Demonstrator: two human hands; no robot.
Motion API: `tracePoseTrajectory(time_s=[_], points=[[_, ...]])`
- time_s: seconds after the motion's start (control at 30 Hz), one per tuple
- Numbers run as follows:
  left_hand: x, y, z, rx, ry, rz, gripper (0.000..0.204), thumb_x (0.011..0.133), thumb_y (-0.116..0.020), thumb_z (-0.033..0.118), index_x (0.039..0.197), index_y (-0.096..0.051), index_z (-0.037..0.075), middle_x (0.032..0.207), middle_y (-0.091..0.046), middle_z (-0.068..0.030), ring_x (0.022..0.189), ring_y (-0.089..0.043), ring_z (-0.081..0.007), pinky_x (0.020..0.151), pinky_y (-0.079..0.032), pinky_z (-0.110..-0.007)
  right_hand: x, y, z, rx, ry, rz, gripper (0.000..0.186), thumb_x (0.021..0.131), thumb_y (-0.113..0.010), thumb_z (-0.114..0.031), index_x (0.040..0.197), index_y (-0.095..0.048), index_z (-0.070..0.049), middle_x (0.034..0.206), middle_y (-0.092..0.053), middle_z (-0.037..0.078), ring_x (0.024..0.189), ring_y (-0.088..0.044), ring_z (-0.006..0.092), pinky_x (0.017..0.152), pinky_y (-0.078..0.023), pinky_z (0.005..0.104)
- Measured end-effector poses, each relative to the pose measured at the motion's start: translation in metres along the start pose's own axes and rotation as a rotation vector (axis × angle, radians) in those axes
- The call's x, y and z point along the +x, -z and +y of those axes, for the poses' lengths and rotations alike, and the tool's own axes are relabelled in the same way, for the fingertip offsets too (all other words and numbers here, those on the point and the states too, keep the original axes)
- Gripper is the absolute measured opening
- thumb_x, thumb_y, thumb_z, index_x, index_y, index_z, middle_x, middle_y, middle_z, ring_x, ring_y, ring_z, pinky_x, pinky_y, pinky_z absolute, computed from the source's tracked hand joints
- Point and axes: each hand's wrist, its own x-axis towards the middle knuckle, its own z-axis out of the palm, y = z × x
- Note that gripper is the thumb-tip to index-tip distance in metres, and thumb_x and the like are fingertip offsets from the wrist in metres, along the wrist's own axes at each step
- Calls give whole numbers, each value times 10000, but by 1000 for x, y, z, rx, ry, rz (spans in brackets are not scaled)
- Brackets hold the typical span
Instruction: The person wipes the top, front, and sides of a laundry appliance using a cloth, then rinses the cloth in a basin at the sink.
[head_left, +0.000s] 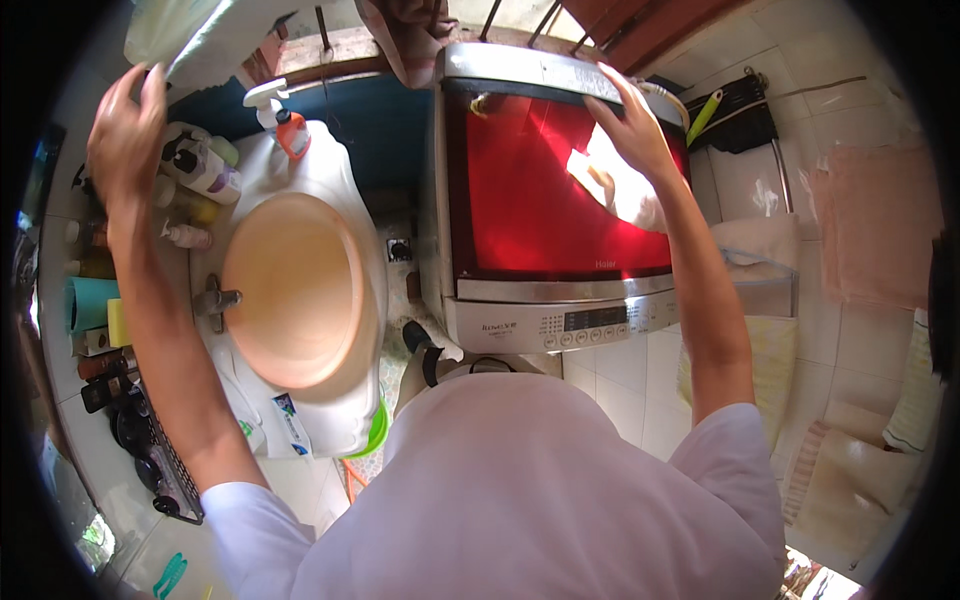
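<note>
Round peach basin in white sink at left, left hand curled near far translucent plastic, grip unclear, right hand loosely spread over far edge of glossy red-lidded washing machine, right.

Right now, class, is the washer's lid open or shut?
Shut: the red lid lies flat across the top of the washer, and no drum shows.

Pale sheet: cut by top edge; contact with left hand unclear. Green tub mostly hidden by sink. Right hand partly covers washer.
</note>
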Motion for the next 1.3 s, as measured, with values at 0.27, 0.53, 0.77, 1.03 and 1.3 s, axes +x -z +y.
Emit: tracePoseTrajectory(time_s=[0.27, 0.53, 0.77, 1.03, 1.3], points=[[-263, 39, -27, -694, 776, -305, 210, 950, -565, 192, 981, -670, 13, 763, -629, -22, 654, -539, -68, 582, -425, -203, -184, -39, 131, -657, -319, -234, 634, 863, -594, -360, 1327, -415, 33, 1339, -440, 283, 1268, -384, 425, 1070, -282, 499], [-369, 56, -2, -1242, 1702, -78, 221, 955, -531, 199, 1044, -590, 5, 820, -604, -76, 667, -603, -195, 576, -463, -267, -69, -119, -45, -324, 113, -163, 509, 972, -434, -370, 1424, -354, -150, 1325, -460, 276, 1177, -495, 398, 943, -417, 452], [-335, 27, 95, -1107, 1243, -537, 243, 957, -544, 176, 1108, -581, -10, 950, -598, -88, 749, -606, -135, 614, -481, -233, -148, -141, -133, -212, 381, -225, 511, 889, -507, -330, 1359, -472, -134, 1482, -294, 200, 1378, -225, 407, 1091, -125, 601], [-319, 7, 174, -920, 570, -833, 324, 909, -582, 112, 1218, -553, 18, 1190, -560, -91, 967, -577, -168, 800, -489, -281, -265, -23, -74, -200, -224, -363, 642, 833, -584, -429, 1418, -411, -230, 1478, -262, 251, 1388, -168, 455, 1093, -150, 598], [-334, -26, 210, -918, 585, -1093, 611, 958, -518, 290, 1433, -280, -13, 1401, -399, -219, 1234, -465, -316, 1001, -395, -382, -337, 8, 35, -627, -549, -37, 769, 838, -560, -407, 1432, -277, -8, 1421, -274, 353, 1289, -301, 529, 1047, -248, 608]])
